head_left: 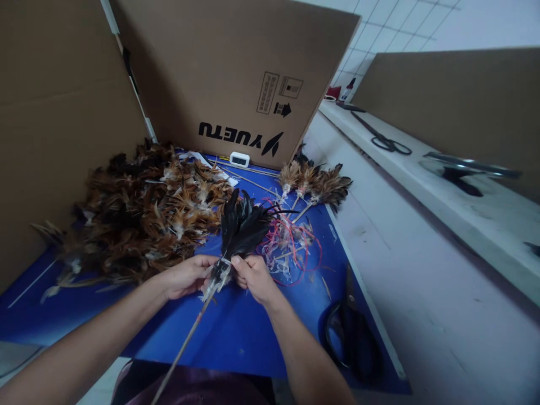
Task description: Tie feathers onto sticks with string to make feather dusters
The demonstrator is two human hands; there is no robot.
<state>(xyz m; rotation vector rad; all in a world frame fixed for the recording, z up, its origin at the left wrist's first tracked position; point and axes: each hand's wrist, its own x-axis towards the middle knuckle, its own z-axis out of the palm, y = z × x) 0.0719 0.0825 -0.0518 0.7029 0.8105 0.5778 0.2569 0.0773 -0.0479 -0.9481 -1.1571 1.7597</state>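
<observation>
Between my hands is a feather duster (243,226) with glossy black feathers, tilted so that its thin stick (179,350) runs down toward my lap. A pale tie circles the base of the feathers, and whitish quill ends stick out below it. My left hand (189,277) is closed around the bound base from the left, its fingertips partly hidden behind the quills. From the right, my right hand (255,277) pinches at the tie, thumb and forefinger together. Whether a loose end of the tie lies in that pinch I cannot make out.
A large heap of brown feathers (147,219) covers the blue tabletop's (248,343) left side. Tangled pink string (291,247) and brown feather bundles on sticks (316,185) lie right. Black scissors (352,329) rest near the right edge. Cardboard (236,73) and a small white digital display (239,160) stand behind.
</observation>
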